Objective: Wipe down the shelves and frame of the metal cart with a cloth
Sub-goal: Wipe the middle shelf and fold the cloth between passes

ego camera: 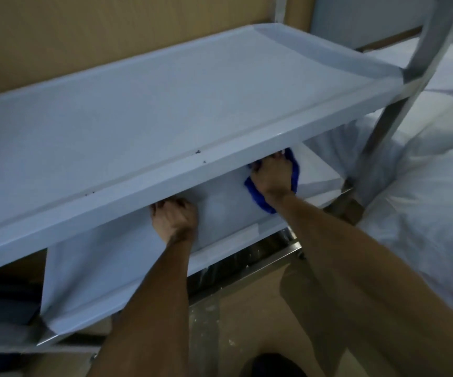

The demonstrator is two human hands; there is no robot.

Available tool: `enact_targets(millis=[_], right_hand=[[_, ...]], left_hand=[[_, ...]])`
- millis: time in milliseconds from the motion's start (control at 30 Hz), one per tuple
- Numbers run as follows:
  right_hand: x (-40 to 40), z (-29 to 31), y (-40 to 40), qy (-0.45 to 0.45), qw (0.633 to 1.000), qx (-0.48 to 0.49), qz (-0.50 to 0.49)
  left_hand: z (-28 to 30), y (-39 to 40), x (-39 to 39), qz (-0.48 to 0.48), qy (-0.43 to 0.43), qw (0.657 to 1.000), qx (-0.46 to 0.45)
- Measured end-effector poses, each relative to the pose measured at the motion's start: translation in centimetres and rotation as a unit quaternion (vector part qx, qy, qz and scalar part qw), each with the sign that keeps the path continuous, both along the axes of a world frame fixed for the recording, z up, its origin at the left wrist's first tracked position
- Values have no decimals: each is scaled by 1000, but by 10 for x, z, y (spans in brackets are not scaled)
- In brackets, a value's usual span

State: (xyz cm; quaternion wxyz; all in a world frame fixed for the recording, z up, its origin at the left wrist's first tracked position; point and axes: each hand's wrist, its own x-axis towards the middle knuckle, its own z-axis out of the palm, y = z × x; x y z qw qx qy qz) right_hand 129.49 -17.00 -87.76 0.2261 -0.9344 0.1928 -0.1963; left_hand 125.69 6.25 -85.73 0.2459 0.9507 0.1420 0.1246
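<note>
Upper shelf (165, 104) set above lower shelf (220, 210); both hands placed on lower shelf, under upper shelf's front edge; left hand (173, 219) left of right hand (273, 176); cloth (258, 197) pressed beneath right hand; upright post (399, 104) at right end.

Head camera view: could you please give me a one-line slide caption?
Right hand presses a blue cloth on the cart's lower shelf; left hand rests beside it.

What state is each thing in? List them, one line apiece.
Upper shelf: bare, dark specks along its front groove.
Lower shelf: both hands on it.
Blue cloth: bunched, pressed onto the lower shelf under the right hand.
Right hand: palm down on the cloth, fingers curled.
Left hand: empty, braced on the lower shelf.
Frame post: upright, untouched.
</note>
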Motion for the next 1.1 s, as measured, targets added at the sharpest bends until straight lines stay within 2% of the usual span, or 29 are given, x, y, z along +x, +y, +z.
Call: enact_targets(millis=[100,167,233,333,500,633,833,900,1000,1100], right_hand=[[-83,9,51,17,997,-14,73],[-111,3,45,20,999,-20,17],[-124,6,37,17,999,16,-46],[-134,19,29,32,993,64,-98],[-115,25,-27,95,988,54,-113],[-101,13,-48,54,983,50,-165],[-105,2,-44,-7,983,46,-179],[-122,-3,-11,-24,989,47,-140],[-145,-5,61,21,999,-20,18],[-160,-1,118,32,987,-48,150]], left_hand=[[14,7,-7,-15,17,999,-49],[26,13,-29,-40,24,997,-63],[30,23,-55,-72,-21,997,-1],[13,35,-89,-132,-71,986,67],[-11,33,-99,-123,-46,990,44],[-9,23,-92,-101,-35,994,39],[-9,21,-93,-102,-42,993,47],[-6,22,-94,-104,-41,992,52],[-1,26,-97,-108,-25,991,73],[2,33,-103,-105,2,987,122]])
